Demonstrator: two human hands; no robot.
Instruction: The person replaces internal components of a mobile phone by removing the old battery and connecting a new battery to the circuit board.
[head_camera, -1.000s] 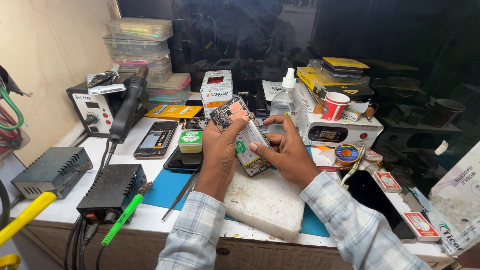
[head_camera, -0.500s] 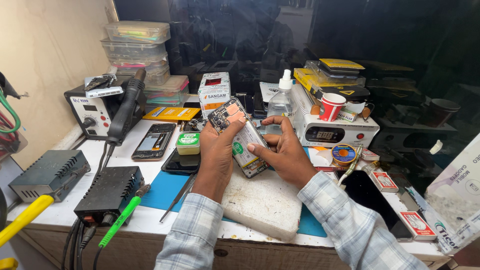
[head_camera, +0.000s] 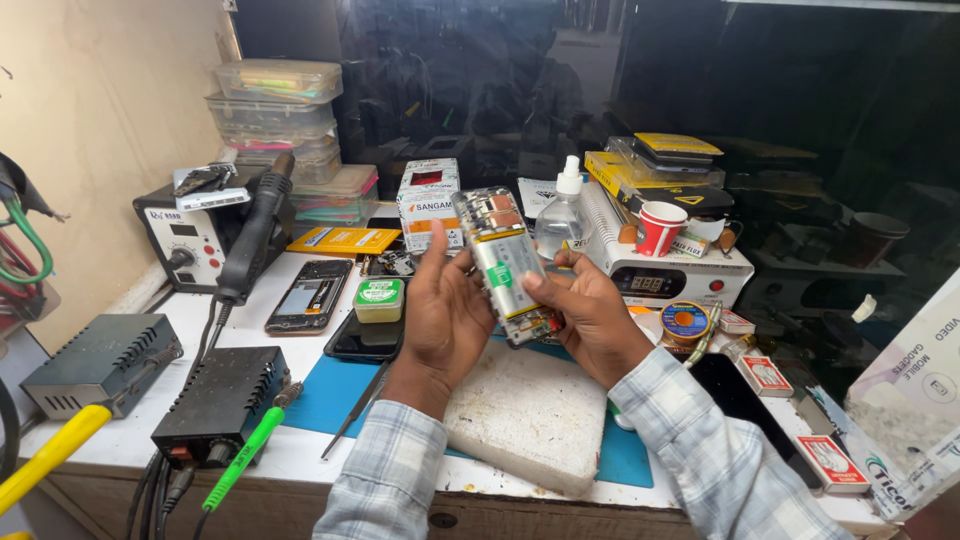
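An opened phone (head_camera: 505, 262), its back cover off and its silver battery and circuit board showing, is held up above the bench between both hands. My left hand (head_camera: 445, 310) cradles its left edge with the fingers spread behind it. My right hand (head_camera: 590, 315) grips its right edge, thumb pressed on the battery. Under the hands lies a worn white block (head_camera: 530, 420) on a blue mat (head_camera: 325, 390).
A hot-air station (head_camera: 190, 240) with its black handle (head_camera: 255, 235), two black power boxes (head_camera: 215, 405), a green-handled iron (head_camera: 245, 460), tweezers (head_camera: 355, 405), other phones (head_camera: 310, 293), a green tin (head_camera: 380, 298), a dropper bottle (head_camera: 565, 215), a red-and-white cup (head_camera: 658, 228) and a white heater unit (head_camera: 665, 275) crowd the bench.
Both hands have lifted the opened phone higher off the white block and turned it more upright, toward the camera.
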